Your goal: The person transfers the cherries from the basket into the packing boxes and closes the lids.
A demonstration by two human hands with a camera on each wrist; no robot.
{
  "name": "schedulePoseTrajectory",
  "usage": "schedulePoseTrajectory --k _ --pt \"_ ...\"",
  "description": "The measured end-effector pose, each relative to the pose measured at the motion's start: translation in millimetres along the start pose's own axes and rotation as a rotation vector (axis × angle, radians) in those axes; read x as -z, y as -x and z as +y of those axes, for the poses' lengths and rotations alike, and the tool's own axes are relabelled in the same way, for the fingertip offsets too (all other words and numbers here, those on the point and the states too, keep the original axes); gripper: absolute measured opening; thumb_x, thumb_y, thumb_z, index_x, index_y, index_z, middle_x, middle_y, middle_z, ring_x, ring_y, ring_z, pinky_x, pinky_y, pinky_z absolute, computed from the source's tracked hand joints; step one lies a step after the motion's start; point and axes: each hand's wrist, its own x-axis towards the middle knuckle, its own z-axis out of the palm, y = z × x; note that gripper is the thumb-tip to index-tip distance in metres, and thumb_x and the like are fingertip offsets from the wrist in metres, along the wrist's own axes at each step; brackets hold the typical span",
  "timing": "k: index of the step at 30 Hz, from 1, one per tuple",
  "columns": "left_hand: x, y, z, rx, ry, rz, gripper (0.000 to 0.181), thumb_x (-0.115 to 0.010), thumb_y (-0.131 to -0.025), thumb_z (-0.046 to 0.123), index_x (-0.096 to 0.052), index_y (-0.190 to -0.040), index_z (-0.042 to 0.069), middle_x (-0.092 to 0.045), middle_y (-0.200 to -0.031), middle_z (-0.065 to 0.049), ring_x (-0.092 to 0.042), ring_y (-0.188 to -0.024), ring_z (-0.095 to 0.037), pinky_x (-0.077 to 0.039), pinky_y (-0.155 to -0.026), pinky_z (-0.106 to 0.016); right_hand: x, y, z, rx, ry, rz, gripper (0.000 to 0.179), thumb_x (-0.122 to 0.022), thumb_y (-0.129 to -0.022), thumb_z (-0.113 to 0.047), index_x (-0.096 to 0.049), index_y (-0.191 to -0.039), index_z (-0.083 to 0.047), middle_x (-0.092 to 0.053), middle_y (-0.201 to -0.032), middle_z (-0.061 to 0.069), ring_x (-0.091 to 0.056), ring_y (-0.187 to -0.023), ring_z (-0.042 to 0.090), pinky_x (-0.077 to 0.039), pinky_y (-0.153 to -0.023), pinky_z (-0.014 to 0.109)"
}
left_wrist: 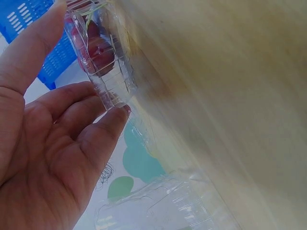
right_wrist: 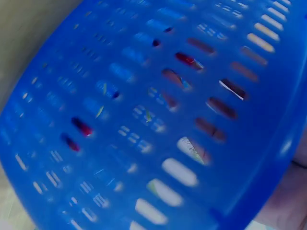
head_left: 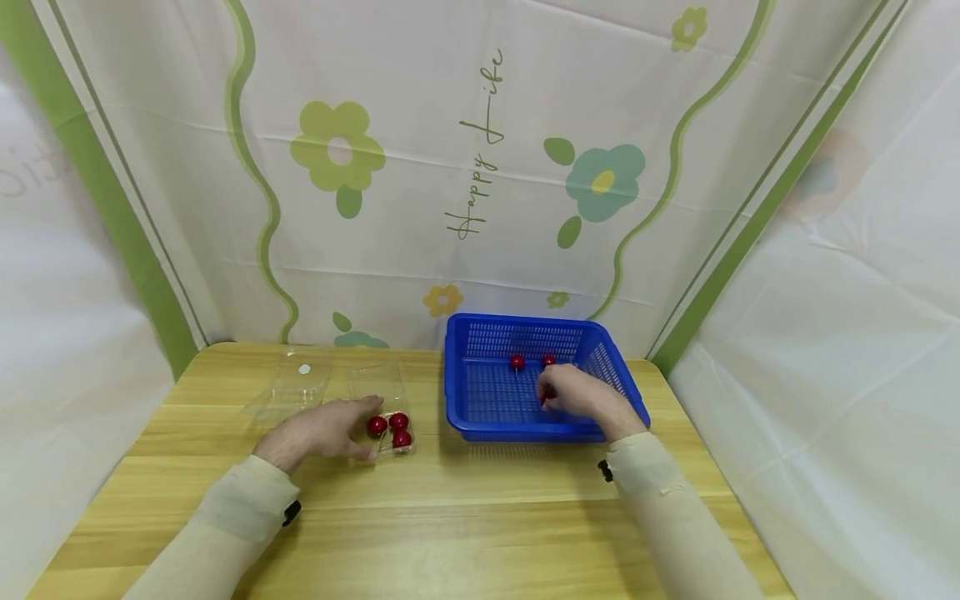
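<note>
Red cherries (head_left: 517, 362), two, lay in the plastic basket (head_left: 525, 433); the right hand (head_left: 576, 390) pinched a third cherry (head_left: 549, 392); three more (head_left: 399, 422) remained in the clamshell (head_left: 378, 383) touched by the spread left hand (head_left: 326, 428).

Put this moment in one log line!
left hand: beside clear box, three red fruits inside; right hand: pinching red fruit inside blue basket; basket: two more red fruits

Cherries (head_left: 398, 421) — six, boxes (head_left: 296, 392) — two, basket (head_left: 525, 433), one
</note>
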Motion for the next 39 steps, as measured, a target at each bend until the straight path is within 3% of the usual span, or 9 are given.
schedulePoseTrajectory --k 10,23,39 --pt "-0.1 -1.4 -0.6 0.005 0.005 -0.003 0.099 -0.097 -0.099 0.027 -0.044 -0.175 -0.009 -0.060 -0.173 -0.031 -0.056 -0.161 -0.059 -0.046 -0.136 -0.075 1 -7.4 -17 0.082 0.050 0.091 0.007 -0.087 -0.106 -0.007 -0.083 -0.112 -0.007 -0.078 -0.112 0.005 -0.070 -0.100 0.019 -0.067 -0.090 0.039" --pt "-0.4 -0.1 -0.6 0.018 0.017 -0.005 0.100 -0.097 -0.099 0.027 -0.043 -0.176 -0.007 -0.060 -0.173 -0.030 -0.056 -0.161 -0.059 -0.046 -0.135 -0.076 -3 -16.0 -42 0.166 0.006 0.191 0.014 -0.087 -0.105 -0.003 -0.082 -0.117 -0.011 -0.078 -0.120 0.005 -0.075 -0.108 0.020 -0.070 -0.093 0.037" --pt "0.0 0.6 1.1 0.012 0.013 -0.001 0.100 -0.097 -0.099 0.026 -0.043 -0.176 -0.008 -0.061 -0.172 -0.030 -0.056 -0.161 -0.058 -0.046 -0.135 -0.075 -8 -26.3 -67 0.301 0.024 0.296 0.019 -0.087 -0.106 -0.006 -0.083 -0.124 -0.012 -0.079 -0.131 0.005 -0.079 -0.121 0.022 -0.071 -0.106 0.037"
